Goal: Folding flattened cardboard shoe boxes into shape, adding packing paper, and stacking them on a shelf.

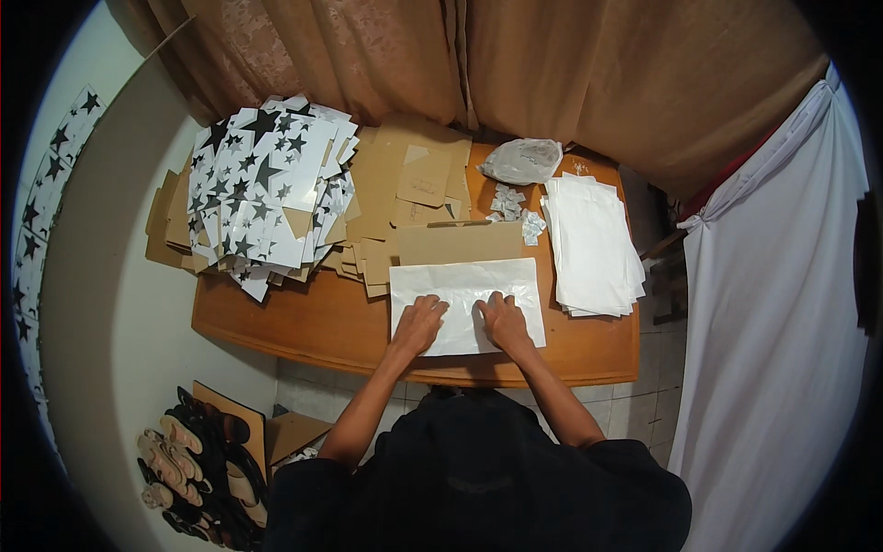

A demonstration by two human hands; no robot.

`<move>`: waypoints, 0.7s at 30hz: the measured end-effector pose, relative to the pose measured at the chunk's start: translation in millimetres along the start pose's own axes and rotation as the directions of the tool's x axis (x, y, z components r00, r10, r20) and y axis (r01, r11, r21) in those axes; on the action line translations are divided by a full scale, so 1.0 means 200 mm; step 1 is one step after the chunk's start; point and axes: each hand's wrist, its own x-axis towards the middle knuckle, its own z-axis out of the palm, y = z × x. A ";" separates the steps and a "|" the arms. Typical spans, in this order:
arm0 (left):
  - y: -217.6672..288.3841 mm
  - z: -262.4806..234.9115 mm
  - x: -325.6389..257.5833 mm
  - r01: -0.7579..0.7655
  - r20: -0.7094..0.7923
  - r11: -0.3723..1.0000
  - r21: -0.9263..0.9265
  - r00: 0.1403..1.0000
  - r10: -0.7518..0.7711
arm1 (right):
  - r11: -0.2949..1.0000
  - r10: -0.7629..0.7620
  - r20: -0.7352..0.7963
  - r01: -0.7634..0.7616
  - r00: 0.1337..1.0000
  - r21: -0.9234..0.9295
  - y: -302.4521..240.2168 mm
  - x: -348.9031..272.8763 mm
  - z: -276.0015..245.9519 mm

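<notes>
A white, slightly crinkled sheet (464, 276) lies at the front of the wooden table, with a flat brown cardboard piece (460, 245) showing beyond its far edge. My left hand (421, 322) rests on the left half of the sheet, fingers bent and apart, tips on the surface. On the right half, my right hand (502, 322) presses down in much the same way, its thumb toward the middle. Neither hand visibly grips anything. Whether the cardboard continues under the sheet is hidden.
A tall pile of white star-patterned sheets (267, 184) and cardboard stands at the table's left (276, 308). More flat cardboard (423, 175) lies behind. A clear plastic bag (522, 161), small silvery packets (508, 202) and a white paper stack (596, 244) sit right. Shoes (198, 460) stand lower left.
</notes>
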 end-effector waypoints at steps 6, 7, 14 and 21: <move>-0.04 0.13 0.03 0.067 0.124 0.981 0.183 0.988 -0.091 | 0.994 0.064 -0.004 -0.064 0.998 -0.090 0.00 0.04 0.10; -0.04 0.14 0.03 0.067 0.138 0.978 0.198 0.986 -0.095 | 0.990 0.057 0.006 -0.056 0.998 -0.127 0.03 0.05 0.14; -0.14 0.24 0.07 0.062 0.223 0.978 0.198 0.969 -0.106 | 0.985 0.112 0.127 -0.093 0.986 -0.148 0.09 0.12 0.33; -0.14 0.30 0.12 0.144 0.350 0.967 0.208 0.912 -0.212 | 0.995 0.092 0.120 -0.088 0.988 -0.038 0.14 0.14 0.42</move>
